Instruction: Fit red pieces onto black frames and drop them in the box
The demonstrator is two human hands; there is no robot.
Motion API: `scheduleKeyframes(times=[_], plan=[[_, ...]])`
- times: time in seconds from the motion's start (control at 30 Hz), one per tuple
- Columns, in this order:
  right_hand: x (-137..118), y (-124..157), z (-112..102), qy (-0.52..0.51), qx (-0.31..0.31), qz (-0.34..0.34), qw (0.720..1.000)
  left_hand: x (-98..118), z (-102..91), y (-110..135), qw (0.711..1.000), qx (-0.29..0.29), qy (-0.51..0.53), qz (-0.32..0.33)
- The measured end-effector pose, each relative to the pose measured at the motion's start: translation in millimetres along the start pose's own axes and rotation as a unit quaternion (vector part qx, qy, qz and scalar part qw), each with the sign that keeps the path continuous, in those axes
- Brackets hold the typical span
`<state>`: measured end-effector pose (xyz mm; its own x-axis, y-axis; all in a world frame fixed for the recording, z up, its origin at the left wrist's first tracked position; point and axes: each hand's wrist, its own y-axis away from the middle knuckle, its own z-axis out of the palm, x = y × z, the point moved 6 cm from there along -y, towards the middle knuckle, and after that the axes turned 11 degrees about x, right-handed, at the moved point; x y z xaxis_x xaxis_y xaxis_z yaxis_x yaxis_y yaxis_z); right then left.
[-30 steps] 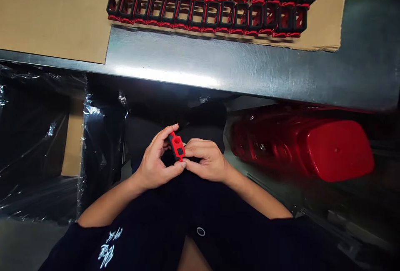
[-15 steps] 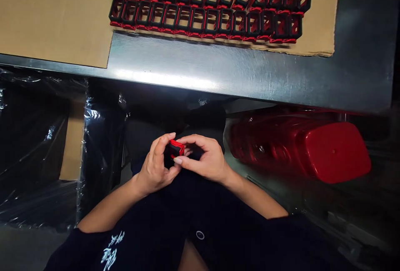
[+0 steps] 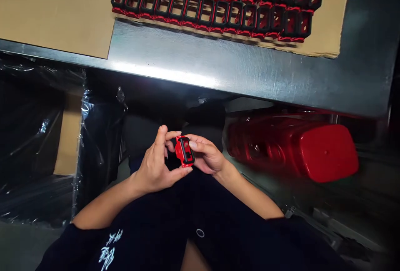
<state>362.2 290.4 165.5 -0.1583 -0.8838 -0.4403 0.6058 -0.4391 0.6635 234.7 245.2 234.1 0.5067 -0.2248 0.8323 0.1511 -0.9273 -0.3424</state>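
Steel bench (image 3: 218, 69) above, red part (image 3: 184, 151) between fingers (image 3: 198, 145)

The small plastic part (image 3: 184, 151) is bright red with a black face, and the double row of frames (image 3: 212, 8) repeats the pairing: black with red edges, on tan cardboard (image 3: 53, 12). The steel desk (image 3: 218, 71) is streaky silver-grey — the stacked plastic shells (image 3: 325, 153) are glossy red, and the black sleeve (image 3: 108, 250) carries white lettering.
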Motion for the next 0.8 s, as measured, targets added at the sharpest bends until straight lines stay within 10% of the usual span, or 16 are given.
scheduleKeyframes(times=[0.8], plan=[[-12.2,-10.8,5.8,0.064,0.065,-0.034,0.995,-8.5,2.8,-2.3,0.992,-0.034,-0.113,-0.036]])
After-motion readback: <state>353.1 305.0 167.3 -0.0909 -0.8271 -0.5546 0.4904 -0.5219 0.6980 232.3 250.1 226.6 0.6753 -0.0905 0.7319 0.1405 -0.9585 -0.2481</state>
